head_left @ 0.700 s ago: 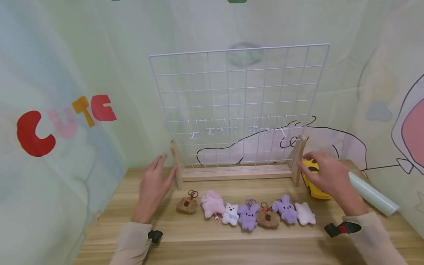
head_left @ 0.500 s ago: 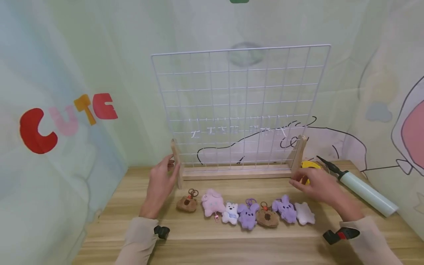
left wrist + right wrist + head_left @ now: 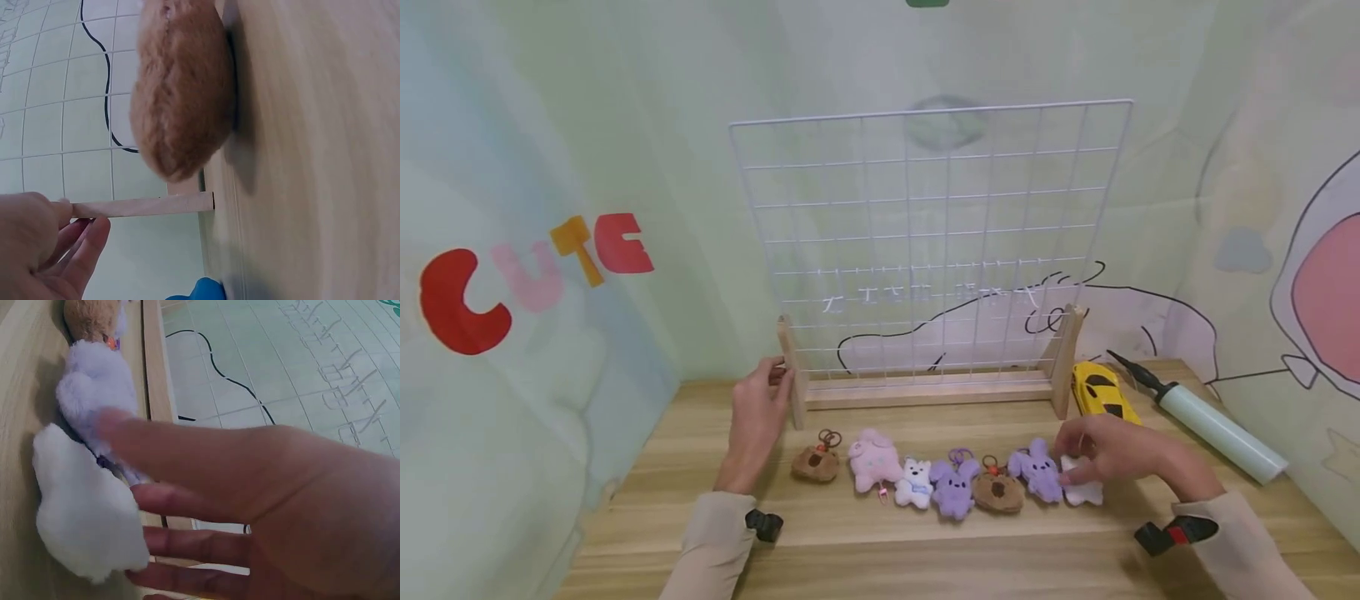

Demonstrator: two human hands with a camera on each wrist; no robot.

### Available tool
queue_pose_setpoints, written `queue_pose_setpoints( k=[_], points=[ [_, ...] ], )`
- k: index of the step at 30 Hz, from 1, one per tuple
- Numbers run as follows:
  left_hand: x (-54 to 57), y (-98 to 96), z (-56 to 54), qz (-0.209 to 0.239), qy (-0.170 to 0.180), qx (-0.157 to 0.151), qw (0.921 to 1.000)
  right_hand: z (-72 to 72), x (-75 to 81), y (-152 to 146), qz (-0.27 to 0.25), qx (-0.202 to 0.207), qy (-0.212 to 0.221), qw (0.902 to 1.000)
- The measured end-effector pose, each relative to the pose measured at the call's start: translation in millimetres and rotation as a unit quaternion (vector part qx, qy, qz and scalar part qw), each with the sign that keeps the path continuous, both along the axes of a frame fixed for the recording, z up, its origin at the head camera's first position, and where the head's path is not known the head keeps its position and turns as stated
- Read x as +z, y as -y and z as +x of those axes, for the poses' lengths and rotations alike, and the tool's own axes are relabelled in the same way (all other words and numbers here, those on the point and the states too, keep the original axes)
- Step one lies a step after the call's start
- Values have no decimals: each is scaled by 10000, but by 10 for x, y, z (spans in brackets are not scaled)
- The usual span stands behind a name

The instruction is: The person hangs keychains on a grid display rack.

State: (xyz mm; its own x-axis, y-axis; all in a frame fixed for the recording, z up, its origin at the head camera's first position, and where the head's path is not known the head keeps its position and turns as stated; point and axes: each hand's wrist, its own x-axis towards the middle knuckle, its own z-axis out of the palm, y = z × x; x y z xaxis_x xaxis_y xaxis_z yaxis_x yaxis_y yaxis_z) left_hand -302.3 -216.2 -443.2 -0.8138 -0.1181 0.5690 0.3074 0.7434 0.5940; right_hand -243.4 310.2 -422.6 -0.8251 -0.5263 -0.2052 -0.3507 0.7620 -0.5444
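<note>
A white wire grid (image 3: 929, 233) stands upright in a wooden stand (image 3: 925, 392), with several small clear hooks across it. My left hand (image 3: 758, 412) pinches the stand's left post (image 3: 150, 206) between thumb and fingers. Low over the right end of a row of plush keychains is my right hand (image 3: 1108, 447), fingers spread, thumb and fingers around a white plush keychain (image 3: 87, 506) and partly covering it in the head view. Beside that lies a purple bunny plush keychain (image 3: 1039, 473), overlapped by my thumb in the right wrist view.
Leftward along the row lie a brown plush (image 3: 998, 493), another purple one (image 3: 953, 490), a white bear (image 3: 913, 485), a pink plush (image 3: 874, 461) and a second brown one (image 3: 815, 463). A yellow toy car (image 3: 1101, 390) and a hand pump (image 3: 1217, 429) are at right.
My right hand has come down from beside the stand's right post to the white plush at the row's right end. My left hand has moved in and taken hold of the left post.
</note>
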Motion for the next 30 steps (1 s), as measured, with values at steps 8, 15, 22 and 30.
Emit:
queue_pose_setpoints(
  k=[8, 15, 22, 30],
  points=[
    [-25, 5, 9, -48, -188, 18, 9998, 8, -22, 21, 384, -154, 130, 9991],
    [-8, -16, 4, -155, -262, 27, 9995, -43, -48, 17, 36, -558, -443, 9975],
    [5, -10, -4, -130, -240, 36, 9996, -102, -51, 38, -439, -578, -1129, 9909],
    [-17, 0, -5, -124, -223, 39, 9997, -85, -80, 35, -775, -520, -881, 9917]
  ],
)
